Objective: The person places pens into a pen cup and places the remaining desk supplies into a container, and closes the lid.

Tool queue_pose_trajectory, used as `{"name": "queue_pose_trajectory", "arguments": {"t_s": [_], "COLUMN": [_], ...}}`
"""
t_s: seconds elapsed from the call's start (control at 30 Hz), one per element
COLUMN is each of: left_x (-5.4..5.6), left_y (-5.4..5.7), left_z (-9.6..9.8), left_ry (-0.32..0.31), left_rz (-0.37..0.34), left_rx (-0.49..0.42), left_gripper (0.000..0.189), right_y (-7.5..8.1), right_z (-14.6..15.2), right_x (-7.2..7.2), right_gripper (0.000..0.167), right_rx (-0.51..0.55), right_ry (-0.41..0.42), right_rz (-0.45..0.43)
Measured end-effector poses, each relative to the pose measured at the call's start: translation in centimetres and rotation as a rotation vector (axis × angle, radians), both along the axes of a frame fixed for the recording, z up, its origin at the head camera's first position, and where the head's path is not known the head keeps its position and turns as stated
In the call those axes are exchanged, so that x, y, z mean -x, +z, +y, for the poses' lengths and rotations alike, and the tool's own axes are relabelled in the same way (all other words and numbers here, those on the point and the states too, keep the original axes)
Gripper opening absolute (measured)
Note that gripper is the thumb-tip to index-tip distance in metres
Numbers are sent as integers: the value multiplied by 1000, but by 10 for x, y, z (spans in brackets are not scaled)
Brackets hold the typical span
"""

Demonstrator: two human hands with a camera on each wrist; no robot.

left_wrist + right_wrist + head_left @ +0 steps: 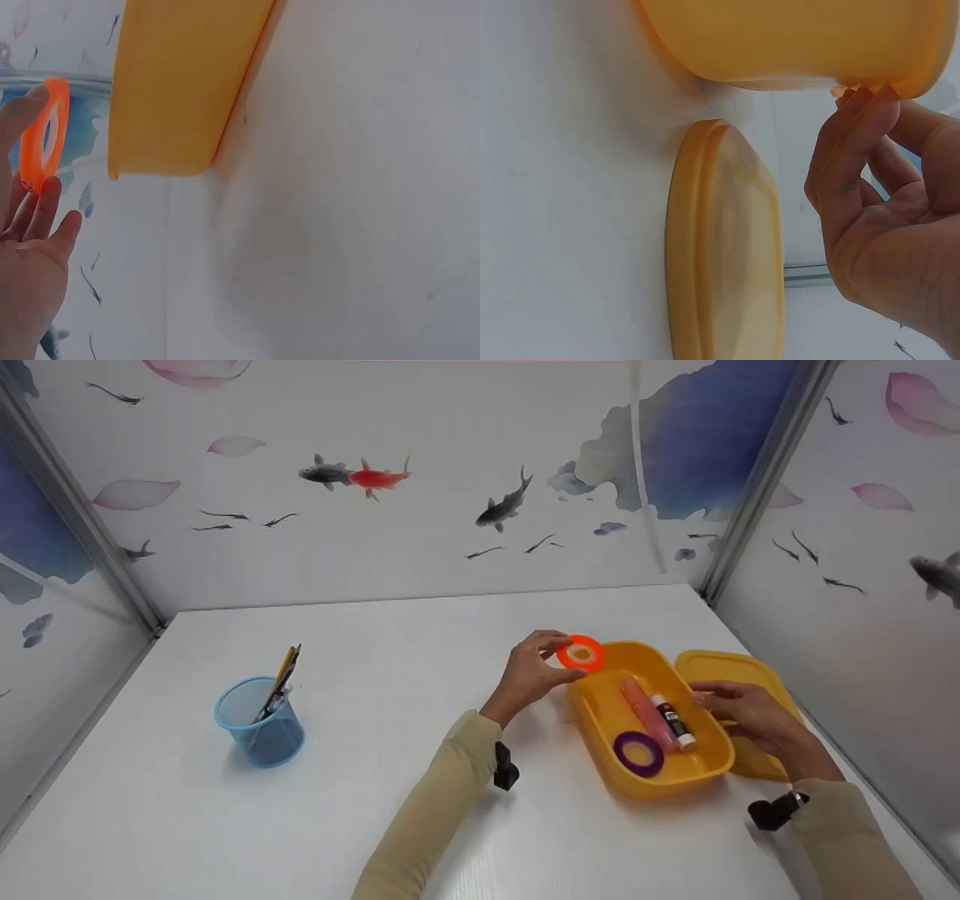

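Note:
My left hand (529, 671) pinches a roll of orange tape (591, 643) between thumb and fingers, above the far left corner of a yellow plastic box (619, 787). In the left wrist view the orange roll stands on edge, apart from the box wall. My right hand (750, 718) holds the box's right side, fingers bent with their tips at the outer wall just under the rim. Inside the box lie a purple tape roll (638, 754), a pink cylindrical stick (646, 712) and a black-and-white glue stick (675, 724).
A yellow lid (757, 761) lies on the table right of the box, partly hidden under my right hand. On the left stands a blue mesh pen cup (270, 742) holding pencils (285, 669). Printed wall panels (420, 555) border the white table.

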State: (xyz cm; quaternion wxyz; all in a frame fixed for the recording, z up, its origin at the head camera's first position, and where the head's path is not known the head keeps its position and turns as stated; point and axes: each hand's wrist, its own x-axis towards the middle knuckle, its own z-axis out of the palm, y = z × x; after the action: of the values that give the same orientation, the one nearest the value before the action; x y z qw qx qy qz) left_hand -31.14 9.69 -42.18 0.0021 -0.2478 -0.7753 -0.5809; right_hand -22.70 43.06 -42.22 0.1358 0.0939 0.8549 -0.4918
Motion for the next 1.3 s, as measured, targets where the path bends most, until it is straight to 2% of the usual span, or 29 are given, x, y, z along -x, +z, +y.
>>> {"name": "queue_pose_trajectory", "arguments": {"t_s": [0.33,0.57,0.97,1.3], "left_x": [-15,-23,-24,-22], "left_y": [-9,-13,-12,-12], "left_z": [23,34,34,29], "left_ry": [-43,-67,-112,-92], "left_rz": [0,59,45,49], "left_rx": [37,113,204,168], "left_gripper": [54,58,74,71], "right_y": [0,1,-1,-1], "right_z": [0,-1,0,-1], "right_x": [0,-1,0,-1], "right_gripper": [82,83,81,82], "right_rx": [5,10,-8,-14], "right_ry": [7,6,21,17], "right_rz": [7,-1,25,12]}}
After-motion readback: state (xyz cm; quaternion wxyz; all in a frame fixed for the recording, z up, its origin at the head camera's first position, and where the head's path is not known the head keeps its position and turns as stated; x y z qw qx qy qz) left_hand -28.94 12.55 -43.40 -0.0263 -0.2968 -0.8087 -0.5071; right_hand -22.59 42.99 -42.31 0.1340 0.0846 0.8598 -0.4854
